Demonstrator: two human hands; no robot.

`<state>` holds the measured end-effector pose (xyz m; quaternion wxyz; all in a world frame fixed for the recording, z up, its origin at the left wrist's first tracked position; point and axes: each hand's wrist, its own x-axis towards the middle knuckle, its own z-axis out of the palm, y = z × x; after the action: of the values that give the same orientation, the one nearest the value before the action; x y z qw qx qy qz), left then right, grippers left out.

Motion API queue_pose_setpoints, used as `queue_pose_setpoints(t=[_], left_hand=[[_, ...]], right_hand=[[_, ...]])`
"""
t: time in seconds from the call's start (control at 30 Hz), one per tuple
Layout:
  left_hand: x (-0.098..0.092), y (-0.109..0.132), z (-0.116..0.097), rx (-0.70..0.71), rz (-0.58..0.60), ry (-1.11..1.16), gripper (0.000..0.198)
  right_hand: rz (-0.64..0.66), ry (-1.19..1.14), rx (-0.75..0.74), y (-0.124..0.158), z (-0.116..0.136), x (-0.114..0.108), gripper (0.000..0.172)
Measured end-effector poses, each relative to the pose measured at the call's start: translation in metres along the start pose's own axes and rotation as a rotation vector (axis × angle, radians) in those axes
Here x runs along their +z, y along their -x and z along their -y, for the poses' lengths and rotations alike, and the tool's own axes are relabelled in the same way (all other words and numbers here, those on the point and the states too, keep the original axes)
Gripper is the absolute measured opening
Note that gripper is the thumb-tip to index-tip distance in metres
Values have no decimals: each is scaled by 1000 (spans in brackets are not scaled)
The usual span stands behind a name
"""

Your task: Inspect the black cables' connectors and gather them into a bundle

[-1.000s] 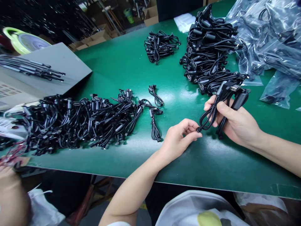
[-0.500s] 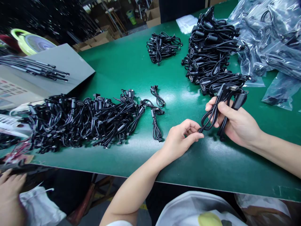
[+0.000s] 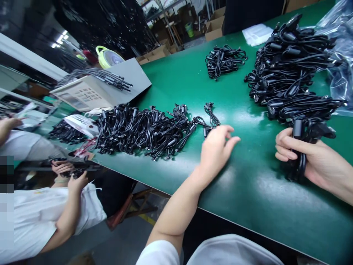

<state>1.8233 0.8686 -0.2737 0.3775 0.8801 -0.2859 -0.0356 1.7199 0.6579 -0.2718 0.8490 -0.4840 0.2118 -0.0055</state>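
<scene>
My right hand is closed around several folded black cables, held a little above the green table on the right. My left hand has its thumb and fingers apart and nothing visible in them. It hovers over a loose cable bundle, of which only a bit shows behind the fingers. Another small tied cable bundle lies just beyond it. To the left spreads a long heap of black cables with small plugs.
Stacked cables fill the right back, beside clear plastic bags. A smaller cable pile lies at the back. A grey box-shaped machine stands at the left. A co-worker's hands hold black cables farther left.
My left hand has let go of the cable end near my right hand and moved left to the loose bundles. My right hand still holds its cables. The view has swung left.
</scene>
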Motion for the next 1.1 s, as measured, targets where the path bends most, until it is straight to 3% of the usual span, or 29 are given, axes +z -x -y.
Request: queue_pose_setpoints(t=[0.03, 0.1, 0.2, 0.33, 0.43, 0.5, 0.57, 0.63, 0.7, 0.77, 0.83, 0.9, 1.1], left_hand=[[-7, -4, 7, -33, -104, -145, 31], [-20, -10, 21, -113, -159, -367, 39], [-31, -14, 35, -209, -37, -538, 41], [-32, -13, 36, -274, 72, -618, 31], [-33, -13, 31, -291, 44, -649, 30], [-35, -15, 28, -287, -47, -646, 32], [-37, -15, 24, -296, -144, -543, 34], [-35, -11, 16, -250, -136, -283, 31], [-26, -5, 5, -142, 33, 84, 23], [-10, 5, -7, -74, 303, 435, 16], [8, 14, -18, -116, 567, 681, 18], [23, 20, -25, -206, 726, 824, 24], [38, 25, -28, -415, 736, 1010, 46]], right_hand=[[10, 39, 18, 0, -1, -1, 13], [44, 89, 74, 1, -5, -2, 13], [83, 60, 113, -1, -12, -4, 12], [56, -83, 107, -4, -16, -2, 13], [66, -218, 134, -4, -14, 2, 14], [59, -269, 128, -3, -10, 4, 11], [10, -303, 101, -1, -6, 7, 11], [-62, -329, 78, 2, -1, 11, 14], [-131, -346, 54, 5, 4, 15, 16], [-168, -353, 20, 8, 7, 19, 19], [-160, -348, -25, 11, 9, 22, 22], [-133, -321, -73, 15, 10, 24, 24], [-158, -210, -124, 24, 8, 28, 27]])
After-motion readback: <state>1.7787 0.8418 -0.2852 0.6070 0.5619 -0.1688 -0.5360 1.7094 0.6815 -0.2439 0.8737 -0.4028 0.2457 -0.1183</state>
